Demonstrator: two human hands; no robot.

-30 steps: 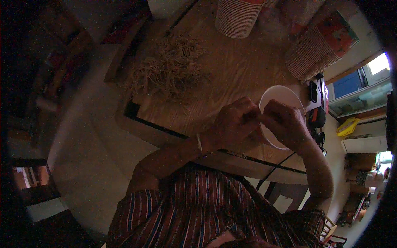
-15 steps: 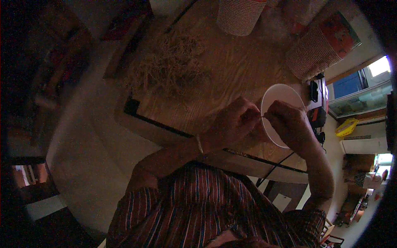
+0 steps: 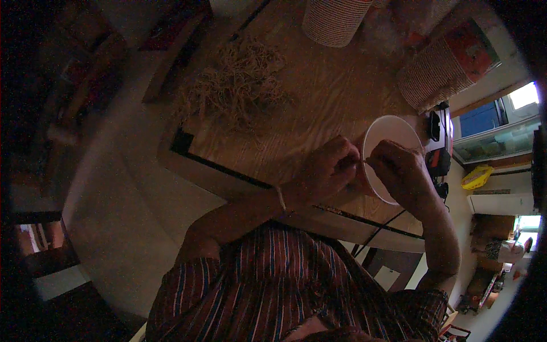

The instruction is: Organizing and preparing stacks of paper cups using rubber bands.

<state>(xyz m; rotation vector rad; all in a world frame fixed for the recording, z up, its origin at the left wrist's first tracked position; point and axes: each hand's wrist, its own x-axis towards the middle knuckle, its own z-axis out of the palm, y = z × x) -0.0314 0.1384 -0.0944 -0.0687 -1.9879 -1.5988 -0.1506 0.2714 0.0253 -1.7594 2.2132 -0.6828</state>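
Observation:
A white round container [image 3: 390, 126], apparently a paper cup or tub, stands near the right front part of the wooden table with its mouth facing me. My right hand [image 3: 403, 171] is over its opening, thumb and fingers pinched together. Close to the rim on the left, my left hand [image 3: 333, 165] is closed too, its fingertips almost meeting those of the right. What they pinch is too small and dark to make out. A tangled heap of thin, dry, brownish root-like strands [image 3: 242, 85] lies farther left on the table.
Nested stacks of paper cups stand at the back, one upright stack [image 3: 333, 23] and one leaning stack [image 3: 436, 77] beside a clear plastic bag [image 3: 384, 31]. Dark small devices [image 3: 437, 162] sit past the container on the right. The table's black edge [image 3: 228, 171] runs in front of me.
Both hands stay by the container's rim, with small finger movements only. My left hand has shifted slightly right. The whole view has moved a little.

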